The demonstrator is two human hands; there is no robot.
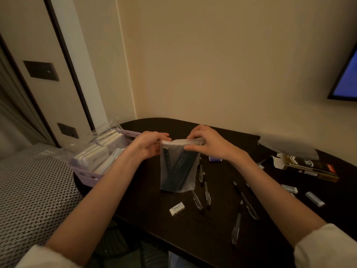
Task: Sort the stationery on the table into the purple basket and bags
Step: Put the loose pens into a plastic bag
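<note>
Fingers of your left hand and right hand pinch the frosted plastic bag's top at frame centre. Contents: dark pens. Risk: loosen either pinch and it could sag, spilling them.

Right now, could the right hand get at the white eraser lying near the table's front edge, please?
Probably not at once: the right hand and left hand both pinch the top of the clear bag. The path to the white eraser looks open, so letting go of the bag should allow it.
</note>
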